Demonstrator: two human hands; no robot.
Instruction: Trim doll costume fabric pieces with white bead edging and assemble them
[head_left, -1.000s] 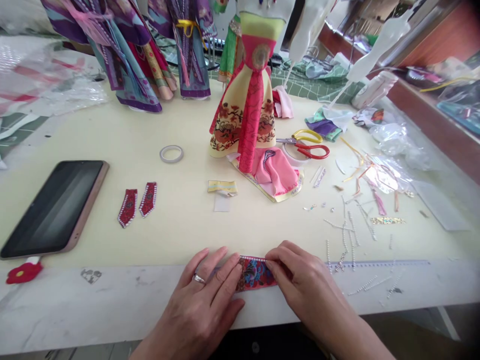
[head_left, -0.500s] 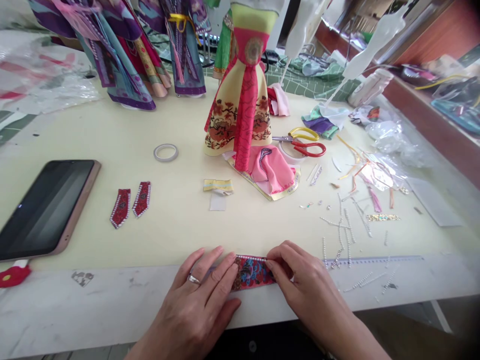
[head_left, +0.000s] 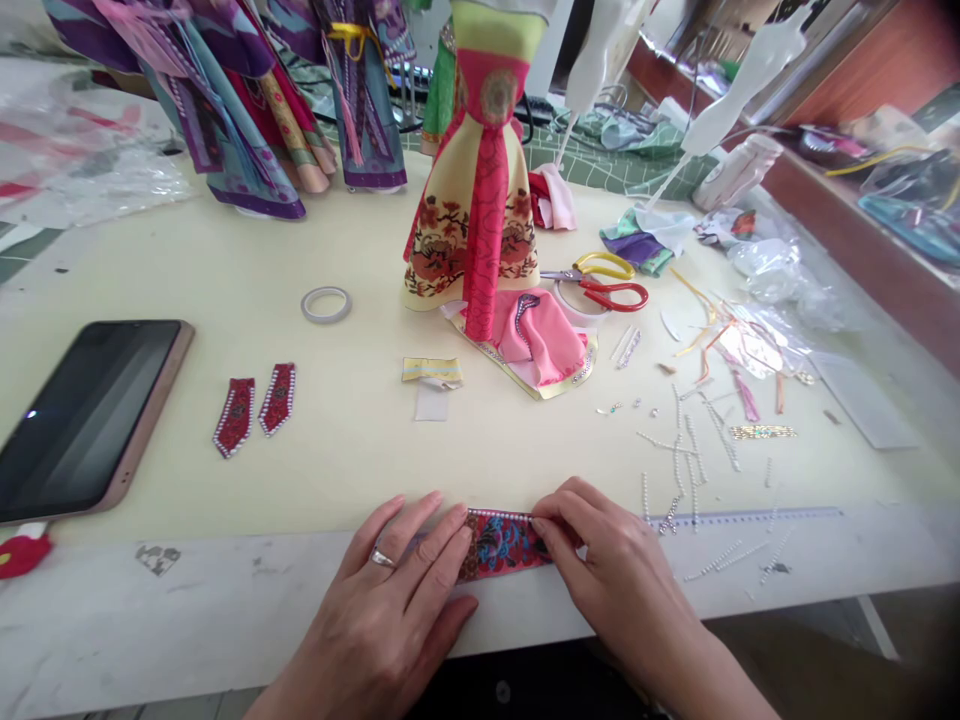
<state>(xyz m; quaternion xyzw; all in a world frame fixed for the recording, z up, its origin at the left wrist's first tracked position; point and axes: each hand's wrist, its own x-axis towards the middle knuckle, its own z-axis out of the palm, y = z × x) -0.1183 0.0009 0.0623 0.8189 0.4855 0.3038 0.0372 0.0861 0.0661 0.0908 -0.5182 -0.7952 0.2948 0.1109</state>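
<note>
A red embroidered fabric strip [head_left: 501,545] with blue flowers lies at the front of the table, with a row of white beads [head_left: 496,514] along its far edge. My left hand [head_left: 390,605] rests flat over the strip's left part, fingers stretched out, a ring on one of them. At the strip's right end, the thumb and index finger of my right hand [head_left: 611,565] are pinched at the beaded edge. That hand covers the end of the strip. A ruler [head_left: 750,518] lies to the right of my right hand.
Two small red bead-edged pieces [head_left: 235,415] and a phone [head_left: 82,415] lie left. A dressed doll form [head_left: 480,200], pink cloth [head_left: 544,340] and scissors [head_left: 607,283] stand or lie beyond my hands. Loose bead strands [head_left: 690,450] are scattered right.
The whole view has shifted very slightly, so things sit a little further left. Both hands keep almost the same place on the strip.
</note>
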